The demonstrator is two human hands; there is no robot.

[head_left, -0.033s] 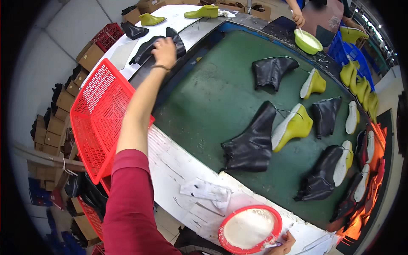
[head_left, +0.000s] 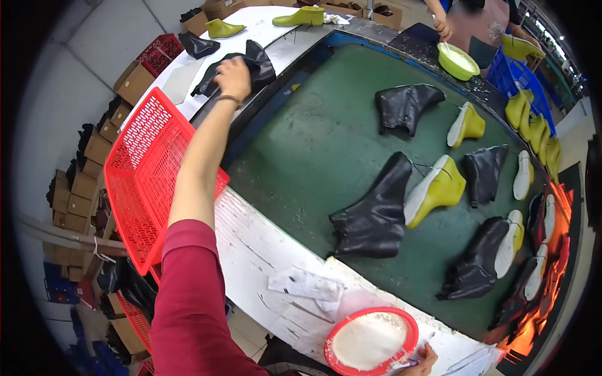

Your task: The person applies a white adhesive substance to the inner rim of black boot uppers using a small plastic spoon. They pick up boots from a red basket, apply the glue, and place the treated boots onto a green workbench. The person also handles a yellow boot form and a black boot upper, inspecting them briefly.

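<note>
Over the black leather boot uppers [head_left: 259, 61] at the far left of the table, my left hand [head_left: 233, 78] reaches with its fingers loosely spread; whether they touch the leather is unclear. My right hand [head_left: 423, 363], cut off by the lower edge, is closed on the handle of a brush [head_left: 402, 363] at the rim of a red bowl [head_left: 412, 332] of white paste. The brush's head is hard to make out. On the green bench top lie several black boot uppers [head_left: 376, 210] and yellow-green shoe lasts [head_left: 439, 191] with pale soles, some pairs tied by cord.
A red plastic basket [head_left: 147, 172] leans beside my left arm. A stained white cloth [head_left: 304, 285] lies by the bowl. Across the bench, a co-worker's hand [head_left: 443, 28] holds a stick in a green bowl [head_left: 456, 62]. An orange glow [head_left: 539, 319] shows at the right end.
My left hand has shifted slightly left and down across the boot uppers. The whole view has moved a little; the uppers, lasts and bowl otherwise look the same.
</note>
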